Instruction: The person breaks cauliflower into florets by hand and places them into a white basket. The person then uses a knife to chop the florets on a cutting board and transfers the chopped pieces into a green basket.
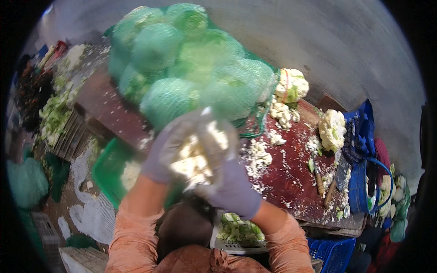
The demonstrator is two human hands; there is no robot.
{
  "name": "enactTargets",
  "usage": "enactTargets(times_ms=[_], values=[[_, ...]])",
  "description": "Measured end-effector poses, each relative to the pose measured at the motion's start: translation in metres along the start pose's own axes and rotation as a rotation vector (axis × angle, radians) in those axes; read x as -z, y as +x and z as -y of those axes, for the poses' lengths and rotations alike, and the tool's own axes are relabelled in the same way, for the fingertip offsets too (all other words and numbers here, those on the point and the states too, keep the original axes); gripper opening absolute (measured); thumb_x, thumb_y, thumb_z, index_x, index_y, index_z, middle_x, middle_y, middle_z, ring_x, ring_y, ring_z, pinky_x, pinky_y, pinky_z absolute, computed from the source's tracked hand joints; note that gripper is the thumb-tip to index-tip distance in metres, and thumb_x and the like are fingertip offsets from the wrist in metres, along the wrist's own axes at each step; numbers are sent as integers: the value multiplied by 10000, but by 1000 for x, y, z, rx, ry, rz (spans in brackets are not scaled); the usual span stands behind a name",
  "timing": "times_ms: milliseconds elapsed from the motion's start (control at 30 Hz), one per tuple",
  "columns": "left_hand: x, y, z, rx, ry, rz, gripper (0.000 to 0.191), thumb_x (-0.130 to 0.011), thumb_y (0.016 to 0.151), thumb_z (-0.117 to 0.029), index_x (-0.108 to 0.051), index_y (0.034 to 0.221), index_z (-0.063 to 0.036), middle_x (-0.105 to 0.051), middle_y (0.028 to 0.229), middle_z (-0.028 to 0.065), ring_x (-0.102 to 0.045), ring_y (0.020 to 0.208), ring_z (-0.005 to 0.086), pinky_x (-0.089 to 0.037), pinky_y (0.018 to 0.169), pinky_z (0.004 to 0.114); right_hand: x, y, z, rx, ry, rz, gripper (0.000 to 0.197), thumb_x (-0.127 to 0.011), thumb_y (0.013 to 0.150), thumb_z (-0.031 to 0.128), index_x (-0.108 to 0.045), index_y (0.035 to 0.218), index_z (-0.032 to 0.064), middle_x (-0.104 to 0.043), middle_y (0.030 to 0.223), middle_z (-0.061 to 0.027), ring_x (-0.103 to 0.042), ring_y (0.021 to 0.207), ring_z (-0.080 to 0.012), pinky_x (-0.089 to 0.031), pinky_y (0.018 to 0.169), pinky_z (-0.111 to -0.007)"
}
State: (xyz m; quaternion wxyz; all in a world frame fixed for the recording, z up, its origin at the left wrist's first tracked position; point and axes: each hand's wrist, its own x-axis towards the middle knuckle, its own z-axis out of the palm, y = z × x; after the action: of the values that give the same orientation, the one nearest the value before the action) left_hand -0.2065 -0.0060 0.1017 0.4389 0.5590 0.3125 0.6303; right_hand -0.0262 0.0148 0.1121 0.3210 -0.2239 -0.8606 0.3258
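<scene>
Both my hands wear purple-grey gloves and are blurred by movement. Between them is a piece of cauliflower [193,165] with pale, cut-looking faces turned up. My left hand [162,150] curves around its left and far side. From the right, my right hand [234,191] closes on it; a bright glint shows at the far side, too blurred to name. Just beyond my hands, a green mesh sack [164,99] full of cauliflower heads lies across the table. Partly hidden behind my left forearm is a green plastic tub [107,170] holding some white cauliflower.
Crumbs litter the dark red tabletop [290,170]. On its right are a wooden-handled knife [319,182], a broad blade [342,174], a whole cauliflower [332,129] and a blue container [358,187]. A white crate [235,248] of leaves stands below; leaf trimmings [56,117] heap at left.
</scene>
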Motion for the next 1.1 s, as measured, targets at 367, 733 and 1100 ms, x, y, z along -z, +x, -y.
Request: enactTargets(times_ms=[367,733,1100], values=[[216,-253,145,291,-835,-981,539,-414,1028,-439,-546,1344,-22,-608,1315,186,-593,1185,348,-459,1046,501,-209,36,0,-355,293,558,1061,-811,740,187,-162,1574,84,-183,1531,-335,-364,1362,-510,-394,1110,-446],[192,-162,112,214,331,-1095,369,-515,1012,-235,-523,1322,-35,-598,1223,141,-570,1129,322,-491,959,436,-11,1,-65,-185,196,-79,530,-711,873,226,-564,1333,7,-611,1297,-202,-640,1098,-264,-524,953,-359],[-102,52,118,-243,727,296,397,-715,875,-210,-635,1230,-49,-642,1215,181,-611,1145,367,-488,999,457,174,20,-263,-812,-891,-166,747,-633,886,511,-368,1515,207,-378,1533,-217,-330,1422,-421,-354,1150,-484]])
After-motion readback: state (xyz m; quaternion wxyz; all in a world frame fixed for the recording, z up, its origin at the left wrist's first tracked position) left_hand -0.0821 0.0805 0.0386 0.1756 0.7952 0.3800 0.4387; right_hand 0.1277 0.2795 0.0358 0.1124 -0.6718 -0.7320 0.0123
